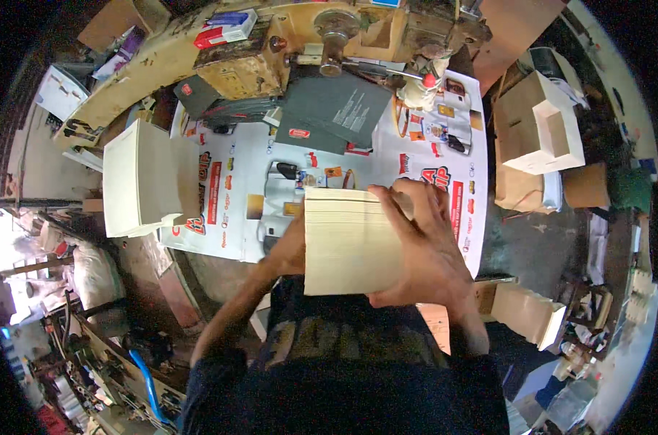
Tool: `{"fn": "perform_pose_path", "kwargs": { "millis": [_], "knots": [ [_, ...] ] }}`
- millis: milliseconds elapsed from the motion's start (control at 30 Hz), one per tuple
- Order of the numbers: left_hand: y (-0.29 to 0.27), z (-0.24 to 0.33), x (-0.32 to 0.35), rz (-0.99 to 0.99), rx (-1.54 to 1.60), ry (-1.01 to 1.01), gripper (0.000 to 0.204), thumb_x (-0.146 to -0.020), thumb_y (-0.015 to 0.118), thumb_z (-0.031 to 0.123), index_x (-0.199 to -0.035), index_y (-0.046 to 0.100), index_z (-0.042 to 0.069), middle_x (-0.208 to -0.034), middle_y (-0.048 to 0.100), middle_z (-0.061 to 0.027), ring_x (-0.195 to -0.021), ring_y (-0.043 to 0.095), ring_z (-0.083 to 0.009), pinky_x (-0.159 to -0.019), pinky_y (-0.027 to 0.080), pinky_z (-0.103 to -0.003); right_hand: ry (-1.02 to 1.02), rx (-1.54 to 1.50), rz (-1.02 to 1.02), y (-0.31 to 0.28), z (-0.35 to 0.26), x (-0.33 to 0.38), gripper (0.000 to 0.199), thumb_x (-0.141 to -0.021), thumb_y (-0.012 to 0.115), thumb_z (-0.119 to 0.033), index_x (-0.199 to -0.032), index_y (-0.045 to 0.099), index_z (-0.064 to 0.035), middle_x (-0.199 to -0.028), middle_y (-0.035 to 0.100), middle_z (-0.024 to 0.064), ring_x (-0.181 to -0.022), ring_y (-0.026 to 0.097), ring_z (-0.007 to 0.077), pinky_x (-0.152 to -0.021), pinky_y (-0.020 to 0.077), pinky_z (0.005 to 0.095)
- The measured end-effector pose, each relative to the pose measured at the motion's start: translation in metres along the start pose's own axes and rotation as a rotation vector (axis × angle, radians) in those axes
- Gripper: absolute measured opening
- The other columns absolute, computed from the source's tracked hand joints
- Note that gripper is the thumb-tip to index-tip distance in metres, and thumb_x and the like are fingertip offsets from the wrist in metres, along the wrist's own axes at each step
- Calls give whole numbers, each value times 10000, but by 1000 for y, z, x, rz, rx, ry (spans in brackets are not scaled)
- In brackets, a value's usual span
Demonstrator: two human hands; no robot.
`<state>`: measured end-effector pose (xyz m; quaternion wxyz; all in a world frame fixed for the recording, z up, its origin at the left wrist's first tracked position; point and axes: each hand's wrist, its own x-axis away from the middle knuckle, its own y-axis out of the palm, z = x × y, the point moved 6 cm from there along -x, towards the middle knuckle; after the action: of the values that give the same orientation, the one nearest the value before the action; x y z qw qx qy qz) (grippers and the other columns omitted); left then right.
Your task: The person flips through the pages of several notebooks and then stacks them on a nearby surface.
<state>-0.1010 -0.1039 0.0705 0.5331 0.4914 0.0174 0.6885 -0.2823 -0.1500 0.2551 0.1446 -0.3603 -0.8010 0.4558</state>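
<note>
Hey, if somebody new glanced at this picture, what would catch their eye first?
Probably the thick cream stack near the centre, with the right hand on its right side and the left hand at its left edge. Next might be the dark grey sheets beyond it, lying on a colourfully printed white sheet, then the bright blue curved piece at lower left.

The left forearm (233,301) slants up from lower left to a mostly hidden left hand (292,243) near the centre, while the right forearm (475,330) rises from lower right, its right hand (434,250) spread with fingers (392,212) bent.
</note>
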Motion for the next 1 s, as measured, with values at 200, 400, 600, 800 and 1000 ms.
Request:
{"fn": "perform_pose_path", "kwargs": {
  "millis": [200, 400, 600, 800, 1000],
  "knots": [
    [-7, -12, -30, -34, -42, 131, 947, -737, 825, 421, -1430, 341, -6, -1380, 498, -201, -1276, 502, -338, -1034, 467, -476, -21, -34, 29, 32, 52, 4, 1206, -376, 890, -332, -1440, 382, -74, -1248, 401, 155, -1207, 413, 372, -1058, 339, 513],
    [-2, -33, -37, -23, -76, 160, 923, -749, 815, 416, -1425, 349, -5, -1371, 506, -198, -1268, 509, -332, -1030, 470, -472, 21, -393, 216, 15, 78, 24, 1286, -514, 898, -574, -1511, 304, -20, -1537, 290, 214, -1458, 210, 390, -1181, 214, 506],
    [-6, -51, -18, -2, -119, 145, 899, -761, 804, 412, -1421, 357, -4, -1361, 514, -195, -1259, 516, -327, -1026, 473, -468, 406, -1254, 492, 97, 149, 72, 720, -1054, 224, -532, -1574, 134, -43, -1633, 151, 126, -1503, 155, 224, -1221, 108, 385],
    [-14, -55, -4, 16, -200, 142, 875, -773, 793, 407, -1417, 366, -3, -1351, 522, -192, -1250, 524, -321, -1022, 476, -464, 295, -1351, 334, 125, 145, 56, 681, -1070, 193, -493, -1583, 77, -61, -1649, 104, 113, -1518, 87, 202, -1228, 63, 354],
    [-16, -55, -3, 2, -266, 142, 851, -785, 783, 402, -1413, 374, -1, -1342, 531, -189, -1241, 531, -316, -1018, 479, -461, 376, -1309, 352, 121, 118, 55, 688, -1070, 239, -488, -1588, 49, -78, -1639, 140, 110, -1501, 142, 218, -1213, 130, 369]
  ]
}}
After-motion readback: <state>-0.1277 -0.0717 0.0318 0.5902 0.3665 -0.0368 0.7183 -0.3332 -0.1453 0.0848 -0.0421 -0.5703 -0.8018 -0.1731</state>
